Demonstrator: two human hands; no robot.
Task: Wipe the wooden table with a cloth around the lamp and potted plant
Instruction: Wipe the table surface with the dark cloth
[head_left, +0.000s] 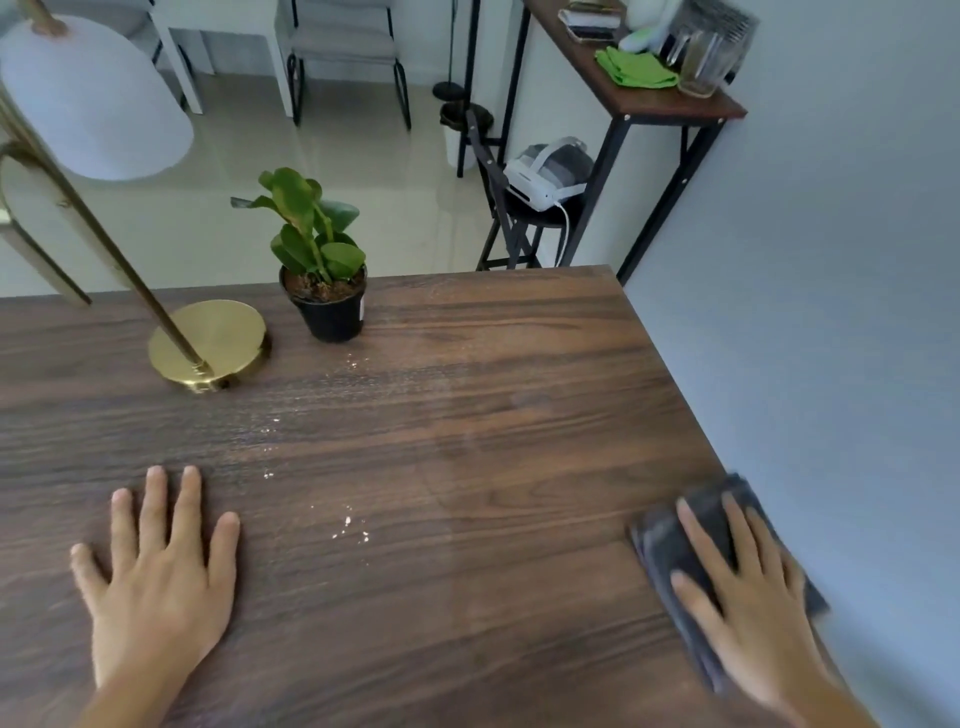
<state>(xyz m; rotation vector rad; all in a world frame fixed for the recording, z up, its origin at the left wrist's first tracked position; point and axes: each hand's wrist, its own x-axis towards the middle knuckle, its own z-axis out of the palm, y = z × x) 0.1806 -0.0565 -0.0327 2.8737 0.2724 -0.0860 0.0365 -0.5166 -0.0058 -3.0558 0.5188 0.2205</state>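
Note:
The dark wooden table (467, 415) fills the lower view. My right hand (748, 597) presses flat on a folded dark grey cloth (670, 540) at the table's right edge, beside the wall. My left hand (156, 571) rests flat on the wood at the lower left, fingers spread, holding nothing. A gold lamp base (213, 340) with a slanted gold stem stands at the far left, its white shade (93, 98) overhead. A potted plant (324, 270) in a black pot stands just right of the lamp base. White crumbs (353, 527) lie scattered between my hands and toward the pot.
A grey wall (831, 312) borders the table's right edge. Beyond the far edge is pale floor with chairs (343, 47), a stool holding a white headset (545, 176), and a narrow side table (670, 98) with a green cloth and glassware.

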